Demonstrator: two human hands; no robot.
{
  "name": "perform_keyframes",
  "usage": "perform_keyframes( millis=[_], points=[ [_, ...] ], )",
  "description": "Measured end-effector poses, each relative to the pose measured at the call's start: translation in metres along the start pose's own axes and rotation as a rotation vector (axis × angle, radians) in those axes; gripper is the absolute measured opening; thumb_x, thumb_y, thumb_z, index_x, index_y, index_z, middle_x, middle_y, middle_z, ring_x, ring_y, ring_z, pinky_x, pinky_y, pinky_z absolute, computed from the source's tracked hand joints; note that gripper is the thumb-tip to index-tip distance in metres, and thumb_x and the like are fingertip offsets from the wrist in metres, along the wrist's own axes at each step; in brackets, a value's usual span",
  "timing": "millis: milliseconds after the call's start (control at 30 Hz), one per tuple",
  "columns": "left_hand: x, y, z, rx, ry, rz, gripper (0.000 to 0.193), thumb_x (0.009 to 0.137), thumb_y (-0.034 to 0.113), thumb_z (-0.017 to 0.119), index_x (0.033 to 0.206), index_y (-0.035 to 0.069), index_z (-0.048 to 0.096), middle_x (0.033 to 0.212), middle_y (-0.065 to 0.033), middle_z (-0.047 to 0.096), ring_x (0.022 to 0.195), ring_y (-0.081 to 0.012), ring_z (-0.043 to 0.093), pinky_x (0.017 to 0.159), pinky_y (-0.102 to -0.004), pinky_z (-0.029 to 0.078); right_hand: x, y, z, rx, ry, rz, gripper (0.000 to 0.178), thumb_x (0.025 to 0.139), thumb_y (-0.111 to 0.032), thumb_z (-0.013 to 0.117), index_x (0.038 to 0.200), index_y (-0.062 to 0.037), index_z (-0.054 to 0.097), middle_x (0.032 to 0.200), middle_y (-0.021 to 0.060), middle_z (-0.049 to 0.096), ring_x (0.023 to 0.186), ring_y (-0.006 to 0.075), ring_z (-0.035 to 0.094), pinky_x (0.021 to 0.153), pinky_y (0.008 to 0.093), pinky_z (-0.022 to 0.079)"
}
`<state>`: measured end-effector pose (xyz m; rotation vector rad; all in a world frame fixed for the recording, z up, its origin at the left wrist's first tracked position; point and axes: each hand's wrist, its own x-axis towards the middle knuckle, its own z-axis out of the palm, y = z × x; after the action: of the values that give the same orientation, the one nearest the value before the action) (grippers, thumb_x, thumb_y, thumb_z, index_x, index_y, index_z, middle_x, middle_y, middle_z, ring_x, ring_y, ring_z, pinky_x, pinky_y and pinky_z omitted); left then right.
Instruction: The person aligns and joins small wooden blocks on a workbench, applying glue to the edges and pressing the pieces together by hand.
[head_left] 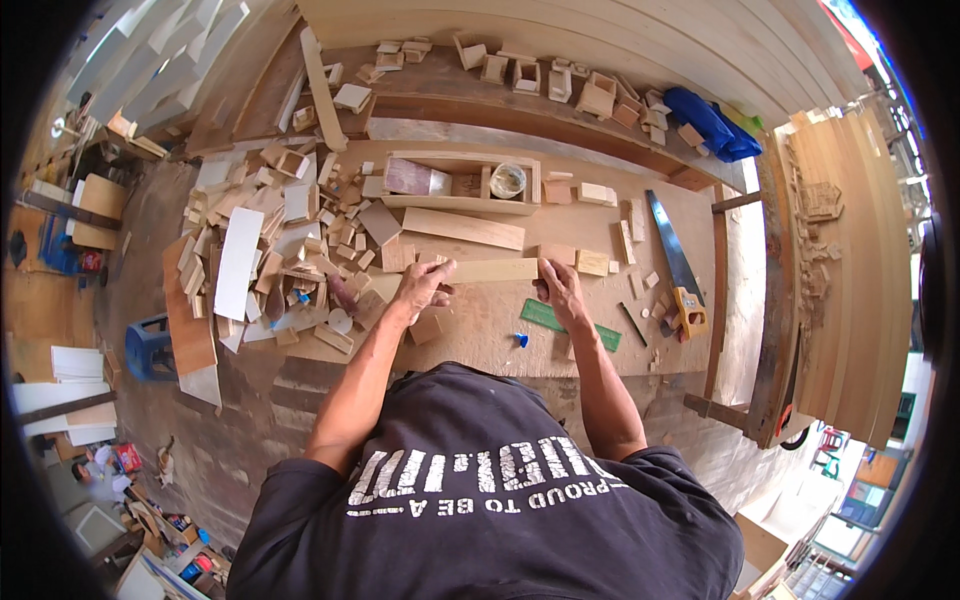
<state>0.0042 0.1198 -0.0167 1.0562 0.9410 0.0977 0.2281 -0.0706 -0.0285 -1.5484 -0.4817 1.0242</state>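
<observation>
A left hand (425, 288) and right hand (560, 287) grasp a pale wooden strip (496, 271) between them at mid-tabletop (475, 335), on the far side of a green ruler (543, 316). A slackened grip could let it slip; a wide leftward swing could scatter heaped wood offcuts (297, 203).

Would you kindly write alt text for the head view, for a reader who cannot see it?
A person's left hand and right hand hold a pale wooden strip between them at a workbench. Wood offcuts are piled on the left; a handsaw lies on the right.
</observation>
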Motion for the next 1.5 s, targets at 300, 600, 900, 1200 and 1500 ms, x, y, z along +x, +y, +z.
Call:
perform_keyframes(
  millis=[300,600,900,1200,1500],
  points=[
    [0.013,-0.028,0.027,-0.084,0.077,0.039,0.051,0.088,0.046,0.070,0.108,-0.001,0.062,0.089,-0.0063,0.066,0.070,-0.0092,0.064,0.053,-0.0223,0.055,-0.001,-0.007,0.022,0.427,0.072,0.227,0.033,0.102,-0.042,0.052,0.112,-0.0112,0.058,0.088,0.0026,0.064,0.071,0.0131,0.062,0.059,0.0251,0.048],
    [0.006,-0.024,0.034,0.188,0.115,0.171,0.029,0.093,0.027,0.065,0.088,-0.001,0.069,0.068,-0.0075,0.069,0.061,-0.0102,0.064,0.052,-0.0288,0.050,0.073,0.031,-0.069,0.483,0.505,-0.011,0.058,0.095,-0.010,0.065,0.139,-0.0150,0.029,0.090,0.0098,0.062,0.072,0.0178,0.059,0.057,0.0279,0.049],
    [-0.004,-0.048,-0.089,0.536,0.768,0.320,0.019,0.088,0.020,0.065,0.085,0.002,0.072,0.079,-0.0125,0.073,0.072,-0.0214,0.069,0.069,-0.0350,0.054,0.148,0.072,-0.161,0.226,0.494,-0.052,0.059,0.089,-0.010,0.067,0.139,-0.0027,0.036,0.112,0.0157,0.056,0.095,0.0265,0.061,0.074,0.0358,0.057],
    [0.008,0.009,-0.163,0.843,0.907,0.445,0.008,0.086,0.009,0.062,0.089,0.003,0.067,0.091,-0.0167,0.069,0.091,-0.0345,0.065,0.080,-0.0445,0.051,0.125,0.101,-0.166,-0.632,0.715,-0.068,0.054,0.084,-0.020,0.070,0.132,-0.0015,0.055,0.131,0.0171,0.059,0.113,0.0315,0.060,0.093,0.0418,0.052],
    [0.013,0.023,-0.254,0.863,0.782,0.329,0.024,0.086,0.015,0.067,0.107,0.005,0.068,0.105,-0.0179,0.069,0.103,-0.0339,0.064,0.091,-0.0435,0.051,0.019,0.036,0.090,-0.702,0.261,-0.163,0.026,0.085,-0.009,0.070,0.110,-0.0049,0.068,0.105,0.0120,0.070,0.083,0.0245,0.069,0.072,0.0353,0.056]
  ],
)
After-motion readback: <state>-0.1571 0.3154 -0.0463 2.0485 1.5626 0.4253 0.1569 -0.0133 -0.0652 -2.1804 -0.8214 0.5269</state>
